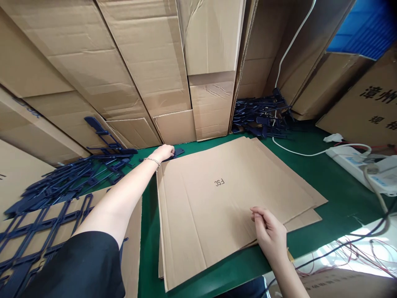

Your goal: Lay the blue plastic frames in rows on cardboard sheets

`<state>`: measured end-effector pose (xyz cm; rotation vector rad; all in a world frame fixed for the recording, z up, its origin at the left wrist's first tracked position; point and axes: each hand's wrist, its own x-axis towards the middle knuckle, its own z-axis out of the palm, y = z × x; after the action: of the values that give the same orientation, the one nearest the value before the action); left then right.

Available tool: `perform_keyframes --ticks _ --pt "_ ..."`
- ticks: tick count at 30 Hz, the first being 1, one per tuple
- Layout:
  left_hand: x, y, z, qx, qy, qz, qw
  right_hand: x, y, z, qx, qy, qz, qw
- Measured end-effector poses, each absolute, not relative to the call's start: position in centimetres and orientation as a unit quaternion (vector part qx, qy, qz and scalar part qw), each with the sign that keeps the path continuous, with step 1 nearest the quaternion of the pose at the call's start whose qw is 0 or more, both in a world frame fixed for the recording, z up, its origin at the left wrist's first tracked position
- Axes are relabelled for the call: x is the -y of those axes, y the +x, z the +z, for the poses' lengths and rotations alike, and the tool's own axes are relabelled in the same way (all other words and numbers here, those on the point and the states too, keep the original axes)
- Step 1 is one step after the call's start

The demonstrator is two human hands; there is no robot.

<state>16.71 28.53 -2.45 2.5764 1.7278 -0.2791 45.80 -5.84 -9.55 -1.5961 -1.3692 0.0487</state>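
My left hand [165, 152] reaches to the far left corner of the cardboard sheets, its fingers closed on a flat dark blue plastic piece [179, 152]. Part of that piece is hidden by the fingers. My right hand [270, 231] is held in a loose fist at the near right edge of the stack; nothing shows in its fingers. Between both hands lie the stacked flat cardboard sheets [223, 207], the top one printed "FSC", which appears upside down.
Thin dark blue plastic parts [68, 182] pile up at left; more lie in a heap [260, 116] at the back. Blue frames [40, 231] rest on cardboard at near left. Cardboard boxes [145, 54] wall the green table [310, 153]. A white power strip [366, 165] with cables lies right.
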Motion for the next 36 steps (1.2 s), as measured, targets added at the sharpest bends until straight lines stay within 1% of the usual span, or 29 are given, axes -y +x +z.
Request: perform_keyframes --ticks 4,8,11,15,18,22,26,31,34,36 --pt "-29.0 20.0 -3.1 -0.525 0.849 -0.05 0.021 5.8 45.7 -9.5 0.567 -0.659 0.004 0.494" --pt "-28.8 22.1 -2.2 -0.476 0.878 -0.03 0.03 5.7 45.7 -9.4 0.57 -0.657 0.005 0.493" --pt "-28.1 20.6 -0.7 -0.467 0.881 -0.071 0.036 5.7 45.8 -9.4 0.572 -0.656 0.008 0.492" --pt "-26.3 15.4 0.6 -0.512 0.842 -0.166 0.029 5.7 45.9 -9.4 0.578 -0.656 0.009 0.485" --pt "-25.2 12.6 0.3 -0.535 0.82 -0.205 0.013 5.7 45.9 -9.3 0.586 -0.66 0.009 0.47" --pt "-25.4 12.5 -0.6 -0.528 0.82 -0.22 -0.006 5.7 45.9 -9.1 0.587 -0.669 0.015 0.456" --pt "-26.3 14.4 -1.0 -0.505 0.839 -0.201 -0.033 5.8 45.9 -9.2 0.584 -0.671 0.012 0.458" --pt "-25.9 15.7 -1.6 -0.481 0.863 -0.147 -0.052 6.0 46.0 -9.6 0.58 -0.681 0.014 0.448" --pt "-25.4 14.2 -1.2 -0.498 0.859 -0.104 -0.059 6.1 46.1 -9.9 0.574 -0.688 0.017 0.445" --pt "-25.0 11.7 -0.4 -0.534 0.839 -0.084 -0.065 6.2 46.2 -10.1 0.572 -0.688 0.021 0.445"
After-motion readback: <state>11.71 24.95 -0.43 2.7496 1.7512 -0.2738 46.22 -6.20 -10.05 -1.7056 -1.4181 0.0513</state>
